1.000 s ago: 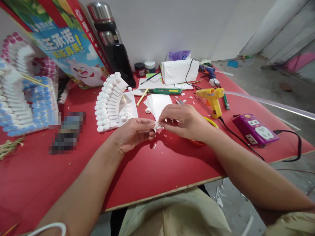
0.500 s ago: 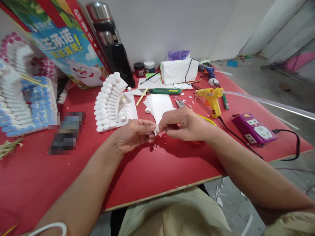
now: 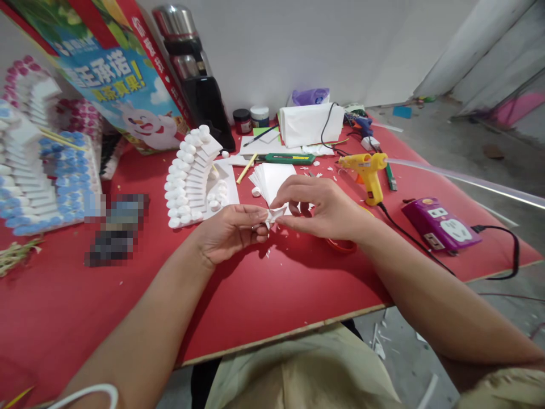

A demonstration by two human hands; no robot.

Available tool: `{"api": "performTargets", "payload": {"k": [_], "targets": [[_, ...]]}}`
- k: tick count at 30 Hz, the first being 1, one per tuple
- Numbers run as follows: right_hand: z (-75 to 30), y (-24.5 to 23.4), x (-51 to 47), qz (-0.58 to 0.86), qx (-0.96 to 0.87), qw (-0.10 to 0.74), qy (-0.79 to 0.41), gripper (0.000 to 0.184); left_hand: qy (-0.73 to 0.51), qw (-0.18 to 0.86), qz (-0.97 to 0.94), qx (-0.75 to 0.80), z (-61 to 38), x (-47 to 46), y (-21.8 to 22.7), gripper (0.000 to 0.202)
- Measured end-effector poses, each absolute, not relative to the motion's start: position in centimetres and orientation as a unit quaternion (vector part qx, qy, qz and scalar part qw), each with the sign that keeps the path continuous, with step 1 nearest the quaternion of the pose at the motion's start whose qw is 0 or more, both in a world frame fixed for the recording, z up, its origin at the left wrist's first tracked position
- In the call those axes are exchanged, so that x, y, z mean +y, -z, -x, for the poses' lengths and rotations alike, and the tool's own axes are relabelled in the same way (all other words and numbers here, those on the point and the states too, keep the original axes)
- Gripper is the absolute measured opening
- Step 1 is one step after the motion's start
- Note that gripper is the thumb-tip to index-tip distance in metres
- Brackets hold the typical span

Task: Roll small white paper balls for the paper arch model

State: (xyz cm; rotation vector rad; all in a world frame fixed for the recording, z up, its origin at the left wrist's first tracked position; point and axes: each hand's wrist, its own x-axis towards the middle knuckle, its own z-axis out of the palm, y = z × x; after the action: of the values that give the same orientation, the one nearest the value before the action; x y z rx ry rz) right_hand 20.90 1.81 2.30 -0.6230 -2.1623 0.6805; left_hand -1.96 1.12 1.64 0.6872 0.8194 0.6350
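Observation:
Pinched between thumb and fingers of my left hand [image 3: 234, 230] is a small piece of folded white paper [image 3: 276, 214], held just above the red table. My right hand [image 3: 317, 207] has its thumb and index finger at the paper's right end, gripping it. Its other fingers are curled and partly hidden. Behind my hands lies a fanned stack of white paper [image 3: 272, 177]. To the left stands a curved white stair model [image 3: 193, 182] edged with round white pieces. Red-handled scissors [image 3: 343, 245] lie partly under my right hand.
A yellow glue gun [image 3: 367, 173] with a long glue stick stands right, near a purple power strip [image 3: 443, 224]. A green utility knife [image 3: 285, 158] lies at the back. Blue-and-white stair model [image 3: 63, 176], printed bag [image 3: 123, 85] and thermos [image 3: 176, 25] are left. White scraps dot the table.
The right thumb and index finger have spread apart, and the white paper between my hands shows more, opened out at its right end. My left hand has barely moved.

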Motion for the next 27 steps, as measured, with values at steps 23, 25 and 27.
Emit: {"api": "performTargets", "payload": {"k": [23, 25, 27], "targets": [[-21.21, -2.83, 1.23, 0.252, -0.942, 0.219, -0.031, 0.027, -0.268, 0.805, -0.321, 0.420, 1.93, 1.09, -1.52, 0.024], [-21.13, -2.97, 1.03, 0.251, -0.948, 0.194, 0.018, 0.028, -0.277, 0.808, -0.316, 0.412, 1.88, 1.07, -1.63, 0.023], [-21.14, -3.01, 0.95, 0.245, -0.952, 0.180, 0.049, 0.031, -0.294, 0.811, -0.302, 0.407, 1.81, 1.06, -1.84, 0.020]]}}
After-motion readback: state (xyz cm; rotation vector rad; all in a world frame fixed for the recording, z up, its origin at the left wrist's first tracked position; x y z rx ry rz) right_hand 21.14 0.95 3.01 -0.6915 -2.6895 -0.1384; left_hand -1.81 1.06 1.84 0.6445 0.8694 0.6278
